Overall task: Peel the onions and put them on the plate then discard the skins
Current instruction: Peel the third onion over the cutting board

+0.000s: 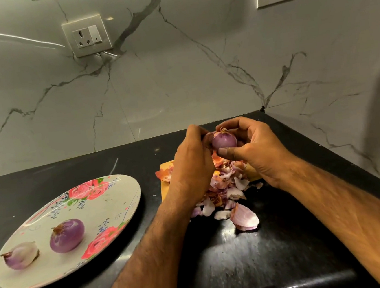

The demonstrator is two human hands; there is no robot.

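Observation:
A purple onion [224,140] is held up above the counter between both hands. My right hand [255,151] curls round it, thumb in front and fingers over the top. My left hand [192,160] grips its left side, fingertips at a bit of dry skin near the tip. Below the hands lies a heap of onion skins [224,191], with one big pale piece [245,219] nearest me. A floral plate [119,198] at the left holds two peeled onions, a purple one [67,235] and a paler one [20,255].
The skins lie partly on a yellow-orange board [165,188], mostly hidden by my left hand. The black counter [254,254] ends at a marble wall with two sockets [87,36], and its corner is at the right rear.

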